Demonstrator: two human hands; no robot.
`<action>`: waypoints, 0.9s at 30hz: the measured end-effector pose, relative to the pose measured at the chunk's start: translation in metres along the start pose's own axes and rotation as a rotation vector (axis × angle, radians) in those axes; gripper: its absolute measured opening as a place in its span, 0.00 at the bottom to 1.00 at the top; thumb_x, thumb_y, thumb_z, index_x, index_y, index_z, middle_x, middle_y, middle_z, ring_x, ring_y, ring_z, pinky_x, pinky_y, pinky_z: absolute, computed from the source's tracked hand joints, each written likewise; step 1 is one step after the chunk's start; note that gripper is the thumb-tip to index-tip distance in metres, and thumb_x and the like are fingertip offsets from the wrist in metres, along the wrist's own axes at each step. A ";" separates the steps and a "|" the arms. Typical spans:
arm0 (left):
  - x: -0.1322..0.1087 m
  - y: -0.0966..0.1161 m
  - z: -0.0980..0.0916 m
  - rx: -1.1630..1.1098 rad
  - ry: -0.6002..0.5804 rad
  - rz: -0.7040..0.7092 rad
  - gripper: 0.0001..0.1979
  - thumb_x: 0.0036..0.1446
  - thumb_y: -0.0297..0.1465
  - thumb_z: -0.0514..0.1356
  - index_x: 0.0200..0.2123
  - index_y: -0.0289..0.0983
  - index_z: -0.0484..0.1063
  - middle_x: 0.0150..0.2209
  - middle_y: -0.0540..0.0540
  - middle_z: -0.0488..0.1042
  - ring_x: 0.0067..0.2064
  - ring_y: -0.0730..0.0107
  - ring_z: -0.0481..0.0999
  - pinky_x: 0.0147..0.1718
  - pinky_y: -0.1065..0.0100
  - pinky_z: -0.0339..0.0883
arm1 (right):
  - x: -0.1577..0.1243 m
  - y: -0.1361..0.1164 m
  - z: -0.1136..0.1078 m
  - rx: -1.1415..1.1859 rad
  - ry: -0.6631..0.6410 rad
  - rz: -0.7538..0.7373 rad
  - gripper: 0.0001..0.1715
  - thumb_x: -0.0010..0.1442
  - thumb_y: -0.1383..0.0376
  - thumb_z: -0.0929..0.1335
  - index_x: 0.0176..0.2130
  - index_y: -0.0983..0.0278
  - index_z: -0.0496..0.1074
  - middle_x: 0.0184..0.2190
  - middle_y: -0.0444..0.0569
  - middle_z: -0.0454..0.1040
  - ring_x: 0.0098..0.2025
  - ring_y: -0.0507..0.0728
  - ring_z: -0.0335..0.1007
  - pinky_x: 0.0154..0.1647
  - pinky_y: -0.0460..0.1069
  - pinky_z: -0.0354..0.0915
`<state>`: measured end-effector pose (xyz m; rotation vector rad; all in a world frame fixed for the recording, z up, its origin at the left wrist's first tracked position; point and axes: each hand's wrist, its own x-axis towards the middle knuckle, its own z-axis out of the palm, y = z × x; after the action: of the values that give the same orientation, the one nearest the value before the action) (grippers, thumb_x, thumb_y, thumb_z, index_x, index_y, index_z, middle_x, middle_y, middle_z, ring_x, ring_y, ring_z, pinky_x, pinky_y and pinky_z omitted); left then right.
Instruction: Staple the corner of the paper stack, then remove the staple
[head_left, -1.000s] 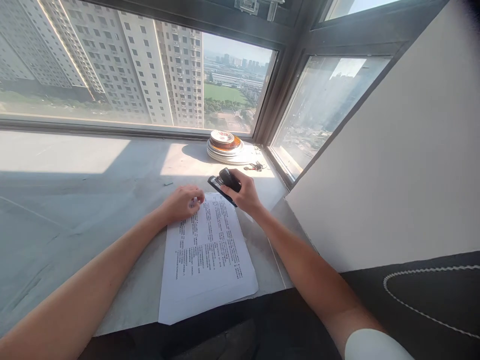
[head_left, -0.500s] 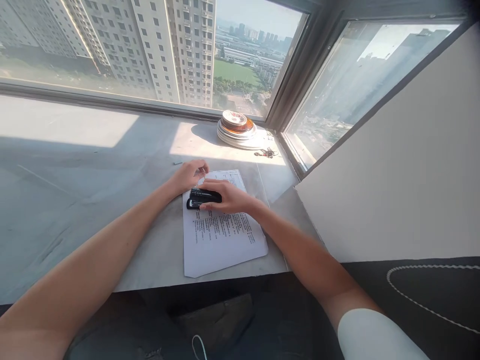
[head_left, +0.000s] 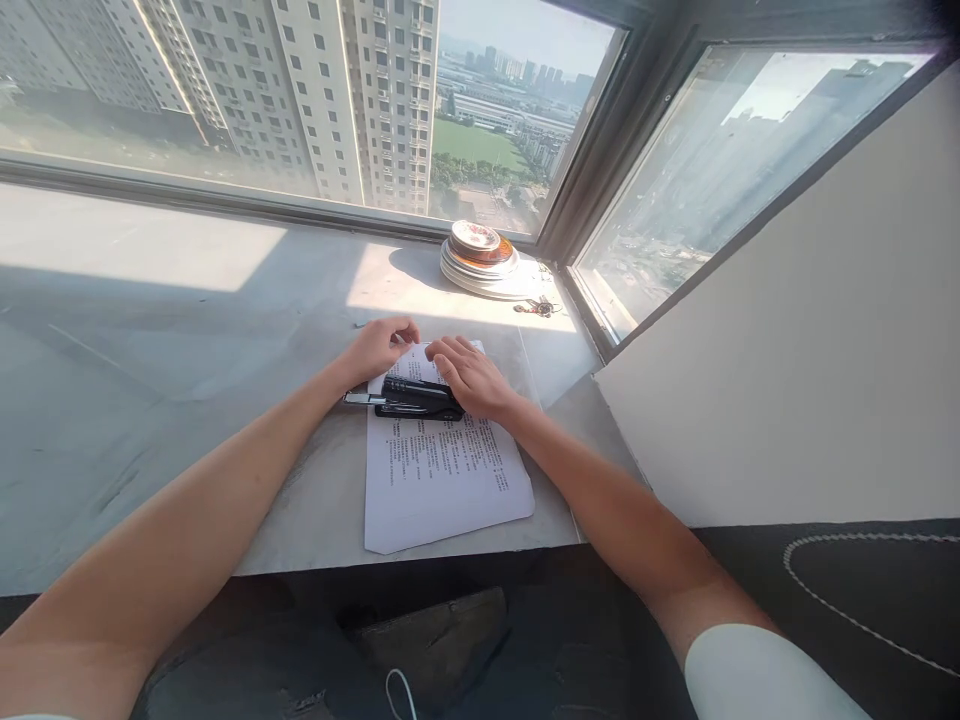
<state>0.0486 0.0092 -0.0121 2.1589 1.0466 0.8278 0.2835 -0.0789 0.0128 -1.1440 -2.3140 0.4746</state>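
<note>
Printed white paper [head_left: 442, 490] lies on the grey stone sill. Across its upper part rests a black stapler [head_left: 418, 398] on its side, with a silver metal piece sticking out of its left end past the paper's left edge. My right hand [head_left: 471, 375] is at the stapler's right end, fingers spread over the top of the paper, not wrapped round the stapler. Beside the paper's top left corner is my left hand [head_left: 381, 348], its fingers curled together; what they hold, if anything, is too small to tell.
A stack of plates [head_left: 480, 262] stands by the window corner, with a small dark tangled item [head_left: 537, 308] in front of it. A white wall [head_left: 795, 380] rises on the right. The sill's front edge runs below the paper.
The silver piece now sticks out of the stapler's left end. My right hand has let go of the stapler and opened, moving slightly right and up. My left hand has barely moved.
</note>
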 end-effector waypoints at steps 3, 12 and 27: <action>0.000 -0.003 0.000 -0.041 0.015 0.013 0.07 0.59 0.33 0.61 0.38 0.38 0.78 0.42 0.43 0.83 0.45 0.58 0.81 0.50 0.56 0.74 | -0.001 -0.001 -0.006 0.163 -0.009 -0.110 0.27 0.82 0.48 0.53 0.50 0.57 0.71 0.48 0.51 0.76 0.52 0.62 0.67 0.61 0.59 0.67; 0.001 -0.008 0.000 -0.268 0.214 -0.050 0.05 0.55 0.32 0.68 0.34 0.38 0.78 0.41 0.42 0.84 0.46 0.57 0.83 0.54 0.51 0.77 | -0.012 -0.012 -0.003 0.270 -0.075 -0.186 0.22 0.68 0.66 0.73 0.61 0.59 0.77 0.42 0.45 0.86 0.40 0.55 0.82 0.47 0.52 0.76; -0.007 0.011 0.008 -1.066 -0.076 -0.271 0.15 0.70 0.39 0.70 0.52 0.35 0.82 0.57 0.34 0.83 0.60 0.55 0.83 0.63 0.55 0.77 | -0.003 0.009 -0.016 -0.383 0.350 -0.304 0.27 0.73 0.78 0.67 0.61 0.53 0.80 0.64 0.45 0.81 0.73 0.64 0.72 0.73 0.66 0.73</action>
<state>0.0568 -0.0042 -0.0109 1.1096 0.6008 0.8784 0.2997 -0.0744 0.0201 -0.9209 -2.2571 -0.2728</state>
